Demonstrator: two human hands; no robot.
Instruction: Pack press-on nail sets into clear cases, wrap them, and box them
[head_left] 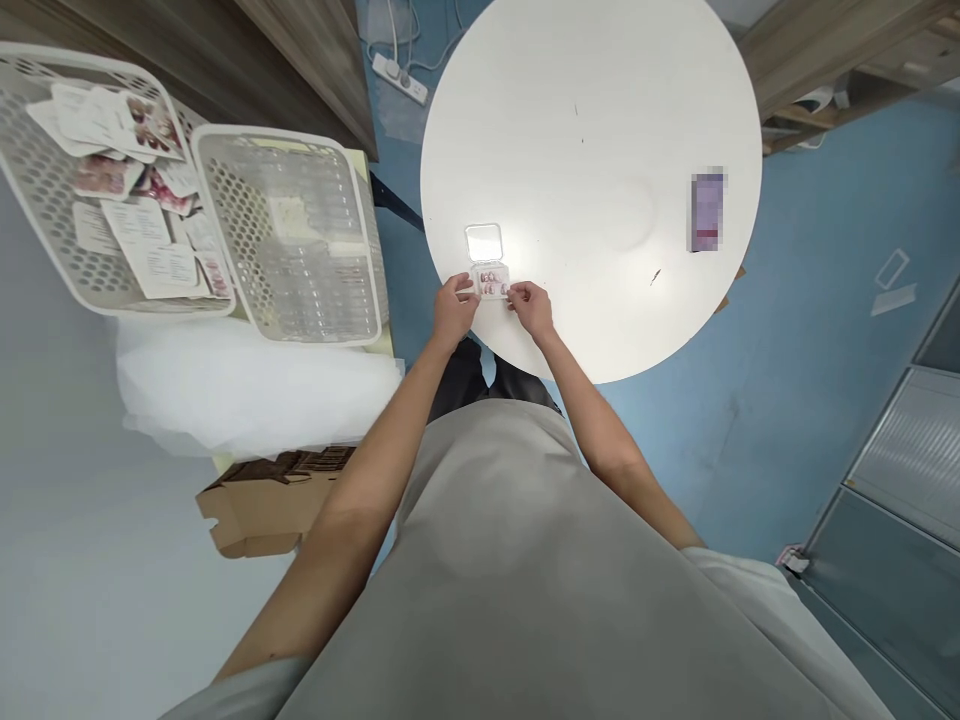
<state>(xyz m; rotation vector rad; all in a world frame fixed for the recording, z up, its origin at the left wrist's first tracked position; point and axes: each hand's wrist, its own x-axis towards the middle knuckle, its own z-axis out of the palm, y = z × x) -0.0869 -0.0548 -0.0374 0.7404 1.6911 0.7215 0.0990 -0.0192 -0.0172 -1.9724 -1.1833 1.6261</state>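
A small clear plastic box (484, 243) sits near the front edge of the round white table, its hinged lid tipped back. Inside its base lies a card (493, 281) with small pink and dark red nail-like shapes on it. My left hand (454, 312) holds the left side of the box, thumb along the near left corner. With thumb and fingers pinched, my right hand (532, 308) grips the right edge at the near corner. Whether those fingertips press on the card too, I cannot tell.
The round table (555, 130) carries a blurred purple item (706, 211) at right. To my left stand a basket of printed cards (15, 150) and a basket of clear plastic boxes (375, 290). Nearby are white wrapping (255, 385), a cardboard box (262, 505) and a power strip (400, 80).
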